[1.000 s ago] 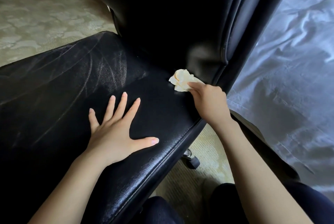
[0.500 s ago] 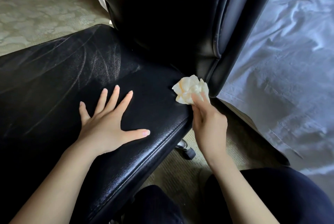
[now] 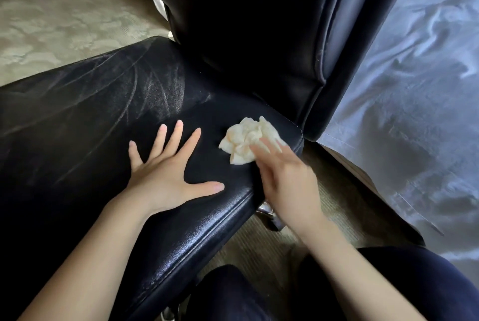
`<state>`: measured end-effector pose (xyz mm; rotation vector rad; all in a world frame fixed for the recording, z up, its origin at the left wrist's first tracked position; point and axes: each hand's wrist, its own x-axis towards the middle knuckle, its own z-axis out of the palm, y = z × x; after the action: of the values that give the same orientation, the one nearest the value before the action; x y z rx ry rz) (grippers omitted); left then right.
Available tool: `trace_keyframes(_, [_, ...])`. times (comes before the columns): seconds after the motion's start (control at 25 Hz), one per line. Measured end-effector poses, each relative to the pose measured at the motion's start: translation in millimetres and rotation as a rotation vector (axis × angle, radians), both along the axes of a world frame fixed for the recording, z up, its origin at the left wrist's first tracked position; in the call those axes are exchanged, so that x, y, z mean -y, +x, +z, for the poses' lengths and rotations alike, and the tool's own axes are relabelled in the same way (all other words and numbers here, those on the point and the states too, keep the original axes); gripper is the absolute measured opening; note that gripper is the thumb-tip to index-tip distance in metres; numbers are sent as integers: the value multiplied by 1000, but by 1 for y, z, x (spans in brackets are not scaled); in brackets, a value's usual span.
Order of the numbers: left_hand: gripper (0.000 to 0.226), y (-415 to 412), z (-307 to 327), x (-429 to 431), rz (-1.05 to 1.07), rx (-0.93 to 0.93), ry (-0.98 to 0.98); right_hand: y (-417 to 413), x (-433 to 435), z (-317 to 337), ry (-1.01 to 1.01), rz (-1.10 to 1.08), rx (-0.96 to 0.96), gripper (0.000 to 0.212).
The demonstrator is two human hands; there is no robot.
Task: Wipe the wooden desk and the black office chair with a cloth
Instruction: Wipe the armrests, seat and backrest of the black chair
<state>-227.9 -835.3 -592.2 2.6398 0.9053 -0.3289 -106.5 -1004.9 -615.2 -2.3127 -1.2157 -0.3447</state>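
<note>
**Cloth on seat corner, by backrest**

Cloth (image 3: 246,139): pale cream, crumpled into a loose wad, lying on the seat (image 3: 77,118) of the black office chair (image 3: 259,22), at the corner just beside the backrest. Seat leather is glossy and grained, with dull grey streaks.

Your right hand (image 3: 287,183) is blurred; its fingers (image 3: 269,145) lie over the cloth's near edge, and you cannot tell whether they pinch or only press. Your left hand (image 3: 166,175) rests flat on the seat, fingers spread and holding nothing, near the cloth but apart from it.

Below the seat edge: chrome caster (image 3: 267,210), patterned beige carpet (image 3: 64,17). Right: wrinkled blue-grey sheet (image 3: 414,113).
</note>
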Motion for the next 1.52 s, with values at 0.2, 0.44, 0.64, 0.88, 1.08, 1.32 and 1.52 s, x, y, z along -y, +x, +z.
trace_keyframes(0.2, [102, -3, 4, 8, 4, -19, 55, 57, -74, 26, -320, -40, -54, 32])
trace_keyframes(0.44, [93, -70, 12, -1, 231, -20, 253, 56, -155, 29, -413, 133, -102, 33])
trace_keyframes(0.64, [106, -141, 16, -24, 686, -15, 157, -33, -175, 45, -407, 407, -109, 34])
trace_keyframes(0.88, [124, -137, -4, -13, 944, 320, -66, -41, -161, 24, -320, 679, -192, 36])
trace_keyframes(1.08, [129, -141, -7, -13, 1018, 373, -102, 30, -146, 20, -302, 359, -116, 32])
trace_keyframes(1.32, [135, -141, -8, -15, 1031, 358, -91, 27, -183, 20, -353, 117, -110, 39])
trace_keyframes(1.52, [137, -140, -10, -15, 1043, 358, -59, -54, -199, 28, -315, 506, 42, 51])
